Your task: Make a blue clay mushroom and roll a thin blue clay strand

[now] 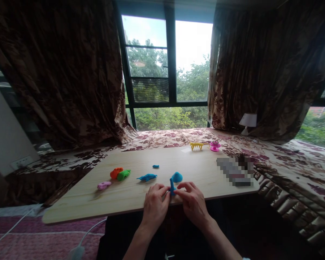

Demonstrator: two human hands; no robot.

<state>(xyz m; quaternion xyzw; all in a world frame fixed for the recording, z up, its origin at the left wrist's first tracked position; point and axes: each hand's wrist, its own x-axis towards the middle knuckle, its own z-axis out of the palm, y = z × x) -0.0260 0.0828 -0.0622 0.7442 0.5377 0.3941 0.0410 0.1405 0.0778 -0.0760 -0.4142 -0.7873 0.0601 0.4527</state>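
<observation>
The person's left hand and right hand come close together at the table's near edge, the fingertips of both closed on a blue piece from either side. The piece stands upright between them, narrow at the top and wider at its foot. Just behind it sits a blue mound; whether the two touch cannot be told. To the left lies a blue figure with a pointed end, and beyond that a small blue bit. Farther left, an orange lump and a green lump touch, with a pink lump near them. At the far edge of the pale table are a yellow animal and a pink stand. A white lamp stands beyond, by the curtain, right of the window.
</observation>
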